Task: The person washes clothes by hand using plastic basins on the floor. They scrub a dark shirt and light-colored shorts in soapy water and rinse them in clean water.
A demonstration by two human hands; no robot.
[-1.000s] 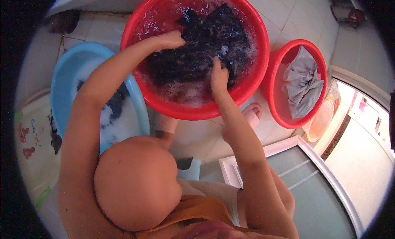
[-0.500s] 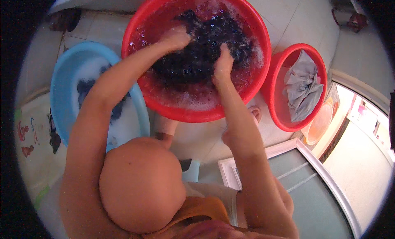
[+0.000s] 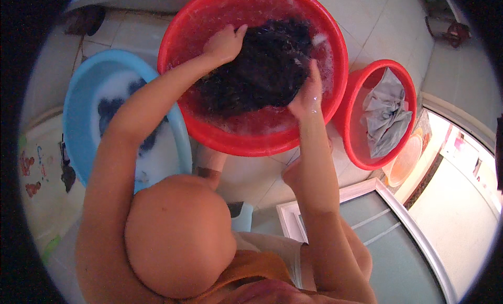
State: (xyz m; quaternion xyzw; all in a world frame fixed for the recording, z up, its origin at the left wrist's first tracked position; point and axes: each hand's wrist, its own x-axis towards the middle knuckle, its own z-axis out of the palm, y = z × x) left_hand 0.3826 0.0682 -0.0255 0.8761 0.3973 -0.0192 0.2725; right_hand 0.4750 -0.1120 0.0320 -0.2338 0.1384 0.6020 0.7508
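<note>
A large red basin point(image 3: 246, 146) of sudsy water stands in front of me, with a dark wet cloth point(image 3: 257, 68) bunched in its middle. My left hand point(image 3: 224, 43) is closed at the cloth's upper left edge, thumb and a fingertip showing. At the cloth's right side, my right hand point(image 3: 306, 94) grips it, wet, with its other fingers hidden behind the fabric. Between the two hands the cloth sits partly raised above the water.
To the left stands a light blue basin point(image 3: 73, 113) with dark cloth point(image 3: 109, 113) in whitish water. A smaller red bucket point(image 3: 343, 107) at the right holds grey cloth point(image 3: 387, 113). Near my right arm lies a white-framed glass panel point(image 3: 377, 225). My bent knee point(image 3: 181, 236) is close below.
The dark cloth has been gathered up and lifted partly out of the water. My left hand has risen clear of the suds, and my right hand has moved right and nearer to me.
</note>
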